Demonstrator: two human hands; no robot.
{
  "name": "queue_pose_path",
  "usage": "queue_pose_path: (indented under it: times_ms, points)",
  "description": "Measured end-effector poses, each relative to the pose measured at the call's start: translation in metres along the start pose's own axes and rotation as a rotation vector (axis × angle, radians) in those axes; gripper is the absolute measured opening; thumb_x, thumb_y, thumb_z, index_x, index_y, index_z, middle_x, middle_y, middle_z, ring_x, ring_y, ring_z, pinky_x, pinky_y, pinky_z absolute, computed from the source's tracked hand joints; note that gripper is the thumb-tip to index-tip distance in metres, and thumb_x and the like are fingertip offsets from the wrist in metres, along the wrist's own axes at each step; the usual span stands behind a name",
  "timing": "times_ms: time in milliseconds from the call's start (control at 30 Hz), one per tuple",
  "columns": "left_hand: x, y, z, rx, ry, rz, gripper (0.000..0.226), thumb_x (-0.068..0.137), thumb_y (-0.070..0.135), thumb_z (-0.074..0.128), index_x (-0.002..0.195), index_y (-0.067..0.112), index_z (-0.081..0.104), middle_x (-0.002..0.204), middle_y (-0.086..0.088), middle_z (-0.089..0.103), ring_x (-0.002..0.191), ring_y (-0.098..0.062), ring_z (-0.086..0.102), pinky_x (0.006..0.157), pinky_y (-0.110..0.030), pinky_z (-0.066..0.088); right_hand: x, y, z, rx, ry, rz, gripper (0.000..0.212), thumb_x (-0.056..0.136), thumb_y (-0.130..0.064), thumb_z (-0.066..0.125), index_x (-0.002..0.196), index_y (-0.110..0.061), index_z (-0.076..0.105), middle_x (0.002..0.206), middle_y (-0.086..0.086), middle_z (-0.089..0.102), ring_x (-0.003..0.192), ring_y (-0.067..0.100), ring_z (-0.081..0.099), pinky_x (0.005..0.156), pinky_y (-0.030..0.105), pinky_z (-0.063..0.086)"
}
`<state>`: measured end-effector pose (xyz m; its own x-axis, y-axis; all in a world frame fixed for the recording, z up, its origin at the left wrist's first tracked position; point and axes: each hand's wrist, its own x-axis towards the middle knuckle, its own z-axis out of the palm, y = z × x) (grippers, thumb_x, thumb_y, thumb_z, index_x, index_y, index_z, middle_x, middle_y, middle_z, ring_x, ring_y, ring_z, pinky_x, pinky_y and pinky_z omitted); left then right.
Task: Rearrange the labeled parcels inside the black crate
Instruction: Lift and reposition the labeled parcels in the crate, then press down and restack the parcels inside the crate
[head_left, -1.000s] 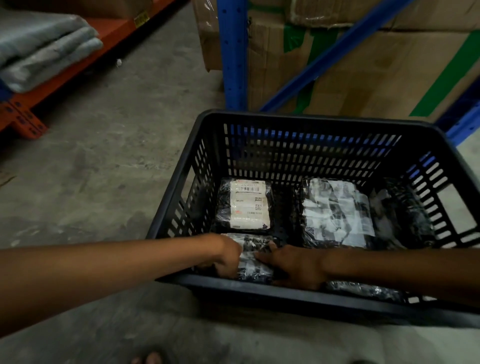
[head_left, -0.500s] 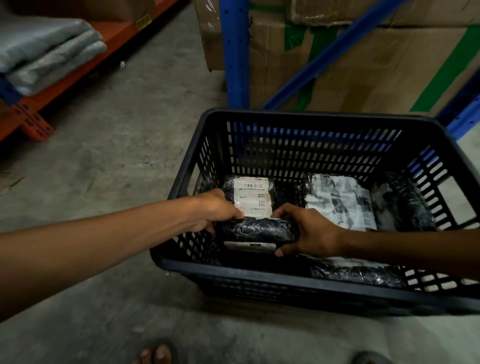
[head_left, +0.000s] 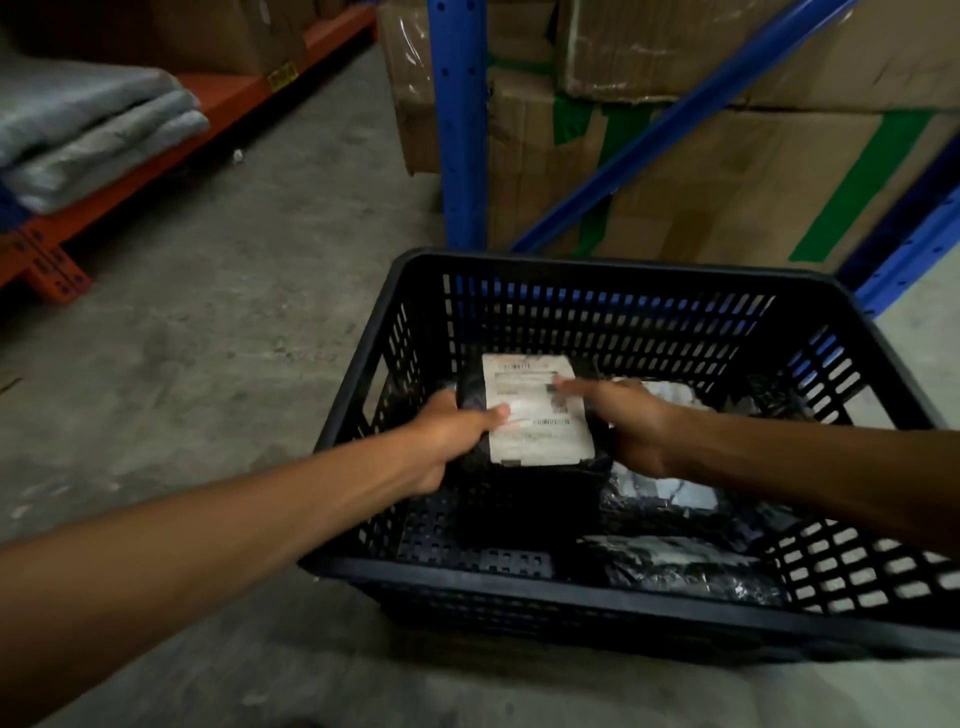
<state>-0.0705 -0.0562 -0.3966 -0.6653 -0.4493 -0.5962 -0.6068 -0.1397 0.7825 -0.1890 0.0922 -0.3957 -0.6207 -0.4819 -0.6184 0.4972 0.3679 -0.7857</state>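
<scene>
The black crate (head_left: 597, 265) stands on the concrete floor in front of me. Inside its left half I hold a black-wrapped parcel (head_left: 535, 415) with its white label facing up. My left hand (head_left: 447, 436) grips the parcel's left edge, thumb on the label. My right hand (head_left: 631, 431) clasps the right edge, fingers lying across the label's top corner. More black-wrapped parcels lie in the right half: one with a white label (head_left: 675, 491) just under my right wrist, and another (head_left: 685, 571) against the near wall. What lies under the held parcel is hidden.
A blue rack upright (head_left: 460, 130) and a diagonal brace stand right behind the crate, with taped cardboard boxes (head_left: 753, 171) behind them. An orange shelf (head_left: 156, 140) with folded grey fabric (head_left: 88, 130) runs along the left. Bare crate floor (head_left: 467, 545) shows at the near left.
The parcel I gripped at the crate's near left came up and turned over, so its white label now faces up. Both hands moved with it toward the crate's back left.
</scene>
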Motion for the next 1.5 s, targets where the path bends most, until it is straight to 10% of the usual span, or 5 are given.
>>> queue_pose_path:
  times_ms: [700, 833, 1000, 1133, 1500]
  points:
    - [0.078, 0.003, 0.005, 0.337, 0.298, -0.165, 0.043, 0.089, 0.000, 0.054, 0.132, 0.003, 0.059, 0.129, -0.015, 0.065, 0.113, -0.029, 0.066, 0.092, -0.034, 0.057, 0.113, 0.033, 0.039, -0.299, -0.218, -0.072, 0.068, 0.089, -0.022, 0.069, 0.146, -0.013, 0.033, 0.140, 0.012, 0.056, 0.122, 0.030, 0.059, 0.103, 0.048, 0.049]
    - [0.062, 0.009, 0.030, 0.542, 0.365, -0.166, 0.087, 0.088, 0.024, 0.064, 0.158, 0.007, 0.015, 0.164, -0.021, 0.013, 0.152, -0.037, 0.017, 0.122, -0.048, 0.021, 0.084, -0.002, 0.018, -0.735, -0.072, -0.156, 0.060, 0.089, -0.026, 0.064, 0.143, -0.011, 0.043, 0.137, 0.010, 0.058, 0.121, 0.028, 0.059, 0.100, 0.036, 0.049]
    - [0.016, 0.005, 0.088, 1.054, 0.130, 0.247, 0.105, 0.090, 0.034, 0.059, 0.156, 0.006, -0.018, 0.158, -0.018, -0.039, 0.148, -0.034, -0.033, 0.125, -0.043, -0.009, 0.004, -0.016, -0.057, -1.338, 0.070, -0.430, 0.080, 0.098, -0.024, 0.050, 0.156, -0.005, -0.001, 0.140, 0.022, 0.054, 0.120, 0.035, 0.057, 0.094, 0.037, 0.048]
    - [0.015, -0.004, 0.129, 1.314, -0.272, 0.432, 0.114, 0.088, 0.039, 0.062, 0.154, 0.003, -0.023, 0.160, -0.015, -0.035, 0.148, -0.029, -0.033, 0.124, -0.040, -0.009, -0.028, 0.013, -0.112, -1.701, -0.106, -0.249, 0.098, 0.092, -0.037, 0.055, 0.154, -0.003, -0.013, 0.164, 0.016, -0.012, 0.153, 0.029, -0.001, 0.121, 0.038, 0.019]
    - [0.032, -0.030, 0.156, 1.555, -0.013, 0.757, 0.093, 0.094, 0.001, 0.050, 0.151, -0.006, -0.023, 0.157, -0.025, -0.035, 0.147, -0.039, -0.030, 0.125, -0.049, -0.005, -0.003, 0.091, -0.122, -1.878, 0.188, -0.581, 0.075, 0.095, -0.011, 0.036, 0.147, 0.006, -0.017, 0.157, 0.030, -0.019, 0.147, 0.045, -0.014, 0.121, 0.052, 0.010]
